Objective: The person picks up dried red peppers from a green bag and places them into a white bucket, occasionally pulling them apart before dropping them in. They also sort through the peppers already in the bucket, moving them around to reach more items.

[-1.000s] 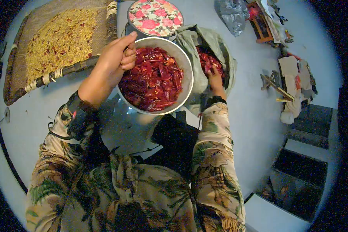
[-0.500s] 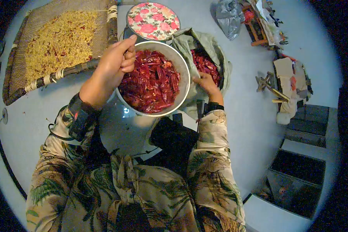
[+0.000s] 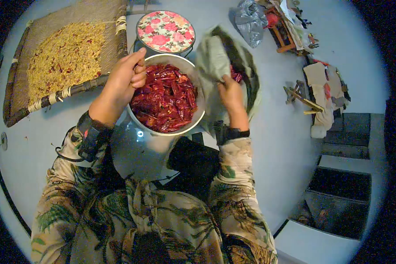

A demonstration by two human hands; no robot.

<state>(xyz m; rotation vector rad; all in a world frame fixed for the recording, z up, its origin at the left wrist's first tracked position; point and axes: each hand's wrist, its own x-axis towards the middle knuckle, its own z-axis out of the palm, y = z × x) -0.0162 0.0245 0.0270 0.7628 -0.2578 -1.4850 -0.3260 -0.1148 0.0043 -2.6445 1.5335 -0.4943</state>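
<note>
A wide metal pot [image 3: 201,105] full of dried red chilies [image 3: 165,99] sits in front of me. My left hand [image 3: 130,72] is closed over the pot's left rim, fingers curled and thumb on top; whatever may be inside it is hidden. To the right of the pot, my right hand [image 3: 232,94] grips the folded edge of a grey-green woven sack [image 3: 213,57]. More red chilies show a little inside the sack's mouth, just above that hand.
A woven tray [image 3: 112,35] at the left bears yellow seeds [image 3: 66,57] with red bits. Behind the pot stands a stool with a flowered round top [image 3: 165,31]. A grey plastic bag [image 3: 249,26] lies at the back right, near a small wooden stool [image 3: 284,39].
My right hand has drawn the sack's near edge up and over, covering most of the chilies in it. My left hand stays closed by the pot rim. The view has shifted slightly.
</note>
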